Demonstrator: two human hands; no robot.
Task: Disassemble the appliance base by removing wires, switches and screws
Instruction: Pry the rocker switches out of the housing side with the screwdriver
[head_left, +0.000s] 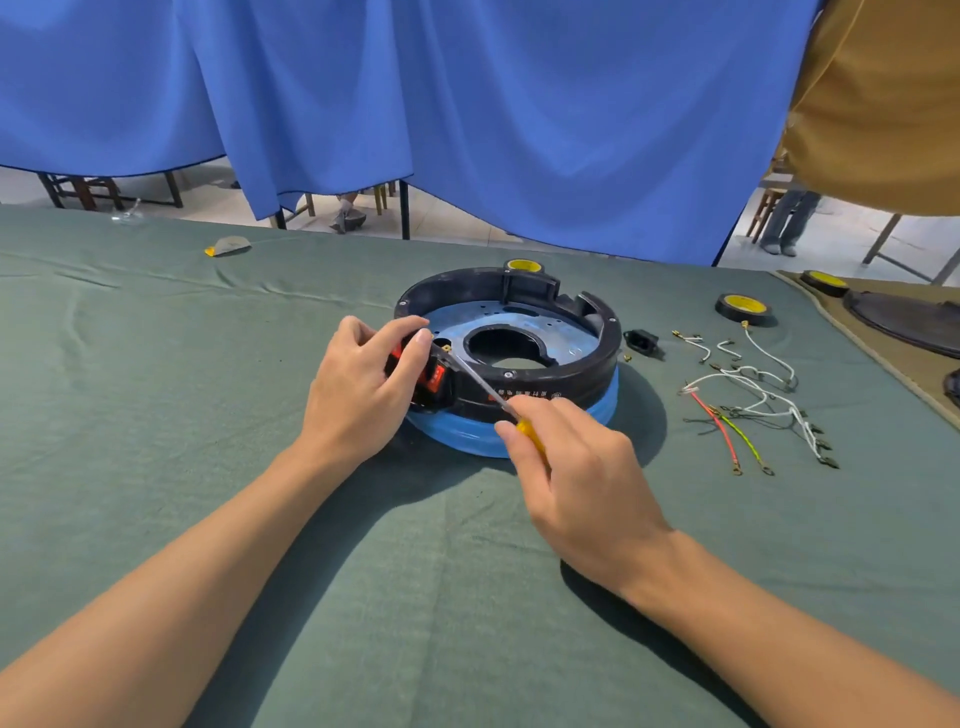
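Green cloth covers the bench (156, 415); the black appliance base (582, 371) sits mid-bench on a blue ring (467, 439), its well holding only a holed metal plate (457, 319). My left hand (358, 389), the nearer one, has its grip curled round the red switches (435, 375) on the base's left wall. My right hand (576, 467) pinches the screwdriver (480, 383); its shaft runs up-left from that grip, tip at the switch housing's inner edge. Pulled wires (753, 400) lie loose to the right
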